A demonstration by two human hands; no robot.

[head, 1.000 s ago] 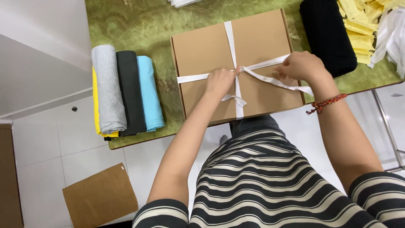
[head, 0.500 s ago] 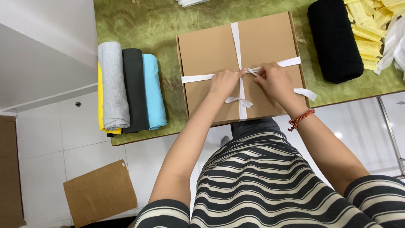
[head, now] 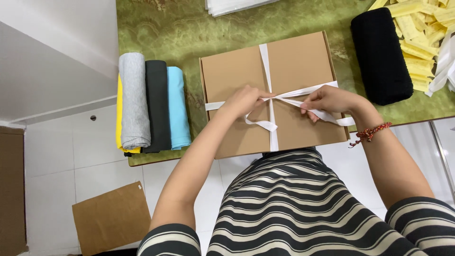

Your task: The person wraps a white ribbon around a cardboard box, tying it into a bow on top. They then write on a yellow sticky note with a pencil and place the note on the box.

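Observation:
A brown cardboard box (head: 294, 61) lies on the green table (head: 180, 28), wrapped crosswise with a white ribbon (head: 263, 61). My left hand (head: 244, 100) pinches the ribbon at the crossing in the box's middle. A loose loop of ribbon hangs below it. My right hand (head: 327, 100), with a red bracelet at the wrist, grips the right strand and holds it taut toward the crossing. The ribbon's free end trails to the box's right edge.
Rolled cloths in grey (head: 133, 102), black (head: 157, 104) and light blue (head: 178, 106) over a yellow one lie left of the box. A black rolled cloth (head: 381, 54) and yellow strips (head: 422, 33) sit at the right. A brown cardboard sheet (head: 111, 218) lies on the tiled floor.
My right hand moved in to the crossing, then drew the right strand back out to the right. My left hand stayed at the ribbon's crossing.

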